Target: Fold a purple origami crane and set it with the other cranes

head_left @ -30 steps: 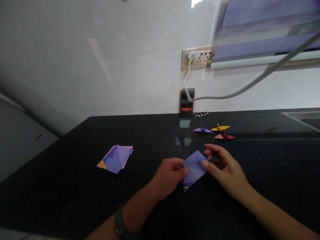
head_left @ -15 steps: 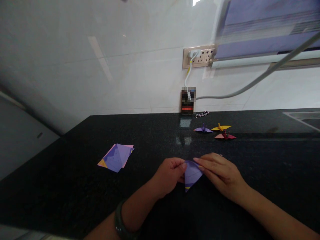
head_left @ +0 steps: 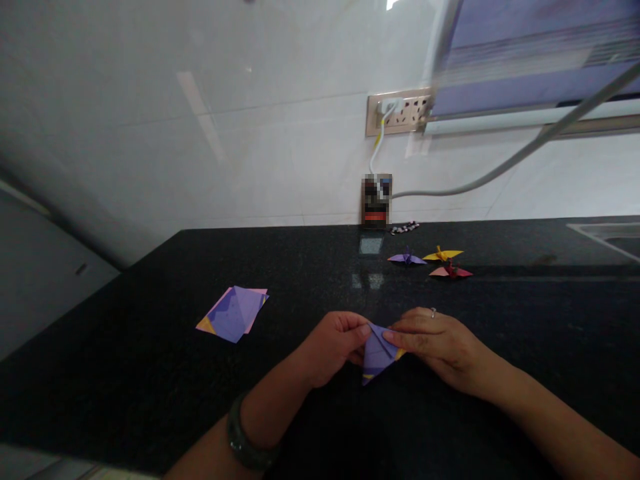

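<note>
A folded sheet of purple origami paper (head_left: 376,357) with yellow and dark purple edging is between my hands, just above or on the dark counter. My left hand (head_left: 337,348) pinches its upper left corner between thumb and fingers. On the other side, my right hand (head_left: 443,347) grips the right part, thumb on top along a folded-over flap; the fingers beneath are partly hidden. A ring shows on my right hand and a green bangle (head_left: 245,440) on my left wrist. Farther left lies a small stack of purple and pink paper (head_left: 235,315).
Paper cranes in purple (head_left: 407,258), yellow (head_left: 442,254) and red (head_left: 451,272) stand at the back right of the black counter (head_left: 125,373). Behind them lie a beaded string (head_left: 405,228) and a blurred-out box (head_left: 377,203) against the wall. A grey cable (head_left: 480,183) runs right.
A flap of the purple paper is now folded over, showing a diagonal layer and a yellow corner by my right thumb. My right thumb has moved slightly left and down, and the paper's lower tip has shifted left.
</note>
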Demonstrator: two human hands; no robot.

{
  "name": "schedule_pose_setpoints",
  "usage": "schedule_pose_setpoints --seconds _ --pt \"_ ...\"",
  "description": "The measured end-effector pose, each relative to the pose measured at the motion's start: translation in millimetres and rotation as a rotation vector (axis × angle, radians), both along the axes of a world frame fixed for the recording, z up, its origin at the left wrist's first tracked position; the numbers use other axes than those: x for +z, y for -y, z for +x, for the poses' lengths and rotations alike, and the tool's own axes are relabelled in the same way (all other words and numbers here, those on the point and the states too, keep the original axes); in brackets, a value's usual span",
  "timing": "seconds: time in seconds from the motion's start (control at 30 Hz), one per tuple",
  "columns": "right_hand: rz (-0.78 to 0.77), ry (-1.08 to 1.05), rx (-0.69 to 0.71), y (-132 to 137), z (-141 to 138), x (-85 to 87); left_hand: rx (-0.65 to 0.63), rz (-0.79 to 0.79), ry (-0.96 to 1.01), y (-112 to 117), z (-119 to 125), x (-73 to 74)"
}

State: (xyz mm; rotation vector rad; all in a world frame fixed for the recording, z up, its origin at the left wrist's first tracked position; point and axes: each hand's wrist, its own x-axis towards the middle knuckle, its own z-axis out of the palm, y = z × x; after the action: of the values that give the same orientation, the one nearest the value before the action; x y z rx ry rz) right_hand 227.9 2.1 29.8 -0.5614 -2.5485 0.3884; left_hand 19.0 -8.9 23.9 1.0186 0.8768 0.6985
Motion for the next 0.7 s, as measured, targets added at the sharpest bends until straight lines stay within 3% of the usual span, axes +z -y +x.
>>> schedule_pose_setpoints --seconds 0.1,0.3,0.53,0.7 --pt "-0.061 -0.059 -0.005 3.4 -1.3 1.1 -0.016 0.010 -0.011 -0.4 -1.0 0.3" --pt "0.022 0.023 -0.080 6.6 -1.6 3.1 -0.031 0.034 -0.034 -0.7 -2.9 0.3" --pt "-0.046 0.015 0.031 6.5 -3.9 9.2 -0.032 0.036 -0.037 -0.6 -1.6 -0.2" --pt "-0.063 -0.006 0.036 6.2 -4.4 8.4 -0.029 0.033 -0.036 0.0 -1.0 -1.5"
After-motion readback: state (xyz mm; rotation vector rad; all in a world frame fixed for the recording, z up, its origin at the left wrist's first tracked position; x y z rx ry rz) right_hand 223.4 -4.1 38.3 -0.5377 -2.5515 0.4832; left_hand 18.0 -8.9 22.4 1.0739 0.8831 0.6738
